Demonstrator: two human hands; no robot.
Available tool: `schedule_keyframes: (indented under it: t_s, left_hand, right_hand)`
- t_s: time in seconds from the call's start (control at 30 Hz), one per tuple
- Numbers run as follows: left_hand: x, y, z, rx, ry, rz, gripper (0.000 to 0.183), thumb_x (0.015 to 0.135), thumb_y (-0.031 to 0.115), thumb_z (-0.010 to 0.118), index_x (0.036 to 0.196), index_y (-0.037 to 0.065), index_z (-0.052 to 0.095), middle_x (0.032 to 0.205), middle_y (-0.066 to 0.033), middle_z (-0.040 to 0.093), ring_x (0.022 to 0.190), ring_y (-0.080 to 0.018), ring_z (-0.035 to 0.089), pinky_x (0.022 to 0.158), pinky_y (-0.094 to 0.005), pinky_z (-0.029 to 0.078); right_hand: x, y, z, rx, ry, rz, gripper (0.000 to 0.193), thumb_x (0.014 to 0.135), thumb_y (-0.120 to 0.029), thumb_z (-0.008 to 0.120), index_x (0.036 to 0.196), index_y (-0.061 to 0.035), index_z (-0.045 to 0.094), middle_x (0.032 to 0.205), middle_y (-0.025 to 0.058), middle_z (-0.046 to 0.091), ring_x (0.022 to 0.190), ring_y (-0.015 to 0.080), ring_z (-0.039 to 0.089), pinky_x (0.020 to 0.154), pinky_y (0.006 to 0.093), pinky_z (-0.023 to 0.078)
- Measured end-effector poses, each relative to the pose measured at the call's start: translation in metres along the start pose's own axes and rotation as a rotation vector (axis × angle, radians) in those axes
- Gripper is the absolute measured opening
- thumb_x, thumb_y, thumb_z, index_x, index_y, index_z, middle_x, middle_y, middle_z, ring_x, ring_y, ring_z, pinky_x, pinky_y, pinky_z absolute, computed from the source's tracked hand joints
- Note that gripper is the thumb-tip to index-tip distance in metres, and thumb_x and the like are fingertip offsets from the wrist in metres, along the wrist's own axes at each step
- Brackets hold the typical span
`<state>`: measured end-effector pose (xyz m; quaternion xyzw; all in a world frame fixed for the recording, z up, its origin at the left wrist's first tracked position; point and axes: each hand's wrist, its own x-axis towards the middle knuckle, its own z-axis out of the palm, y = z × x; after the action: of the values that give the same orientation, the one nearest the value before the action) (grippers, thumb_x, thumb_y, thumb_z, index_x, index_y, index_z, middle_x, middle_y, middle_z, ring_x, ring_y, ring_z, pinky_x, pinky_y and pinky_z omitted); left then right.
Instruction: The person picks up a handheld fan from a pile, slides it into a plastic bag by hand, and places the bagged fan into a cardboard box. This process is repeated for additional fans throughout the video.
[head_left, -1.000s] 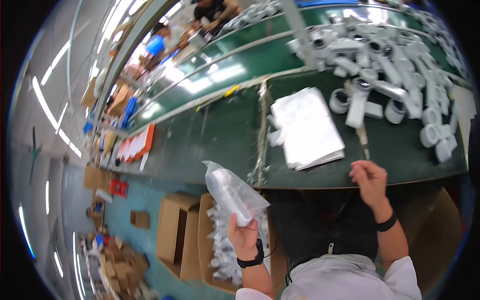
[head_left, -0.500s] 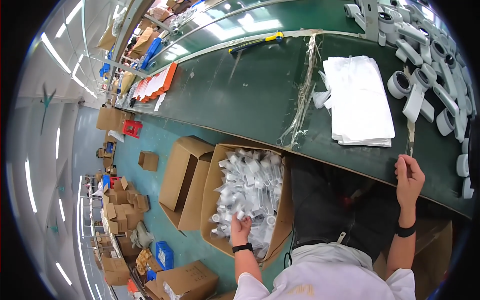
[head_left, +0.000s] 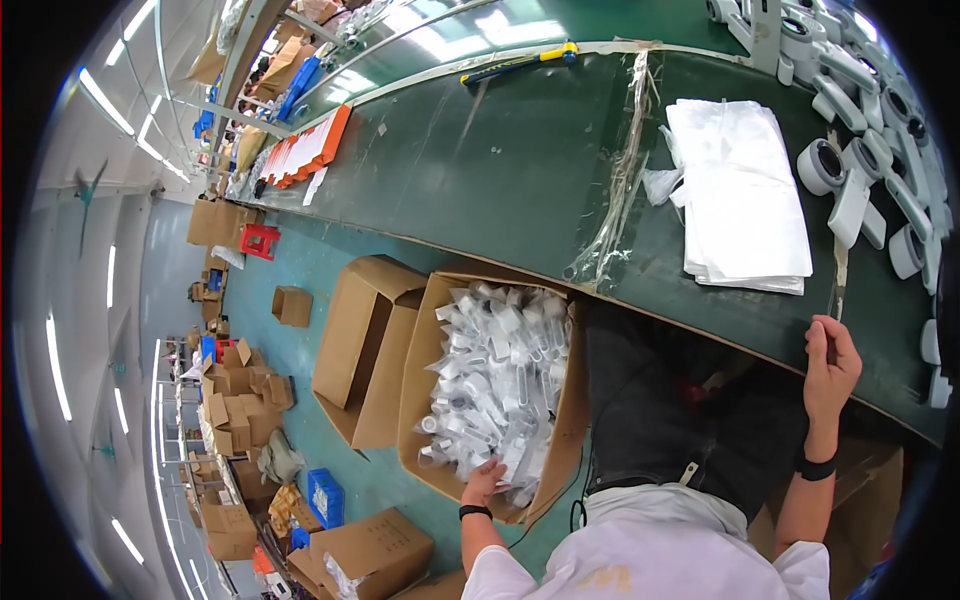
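Observation:
My left hand (head_left: 484,482) is at the near end of an open cardboard box (head_left: 412,400), its fingers stretched over the clear bags there. Heaped in this box are many bagged white plastic parts (head_left: 500,370), some with long handles or round ends. No part shows clearly lifted in that hand. At the front edge of the green-topped table (head_left: 450,170), my right hand (head_left: 832,372) rests with its fingers loosely curled, and nothing shows between them. Beyond it lies a stack of white plastic bags (head_left: 745,200), with loose grey-white devices (head_left: 850,200) to the right.
A yellow-and-black hammer (head_left: 520,63) lies toward the table's back edge. Orange-and-white boxes (head_left: 308,150) sit at its left end. Another cardboard box (head_left: 365,350) stands left of the filled one. More cartons (head_left: 370,555), a blue crate (head_left: 325,497) and a red stool (head_left: 260,241) are on the floor.
My left hand has moved nearer to me within the box, away from the white round part at its fingertips. The view has shifted slightly; my right hand stays at the table edge.

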<state>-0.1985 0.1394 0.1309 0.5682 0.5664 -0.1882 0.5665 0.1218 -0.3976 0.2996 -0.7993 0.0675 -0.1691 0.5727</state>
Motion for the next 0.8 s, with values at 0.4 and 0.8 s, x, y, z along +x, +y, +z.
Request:
schedule_keyframes:
  t_s: [0.4,0.8]
  left_hand:
    - [0.046,0.023,-0.03,0.724,0.686,0.568,0.03,0.082,0.01,0.066,0.11,0.001,0.066,0.098,-0.0165,0.068,0.088,-0.0313,0.064,0.076,-0.0382,0.053]
    - [-0.1,0.274,0.113,0.028,0.499,1.304,0.019,0.093,0.008,0.057,0.109,-0.001,0.062,0.094,-0.0065,0.064,0.083,-0.0113,0.06,0.074,-0.0239,0.05]
  right_hand:
    - [-0.001,0.001,0.006,-0.141,0.0,-0.101,0.012,0.093,-0.008,0.06,0.099,0.0019,0.064,0.081,-0.0003,0.06,0.073,0.0054,0.053,0.066,0.0193,0.042]
    - [0.006,-0.02,0.011,-0.232,0.077,-0.221,0.006,0.085,-0.006,0.065,0.082,-0.0012,0.066,0.068,0.002,0.059,0.06,0.0067,0.052,0.054,0.0237,0.042]
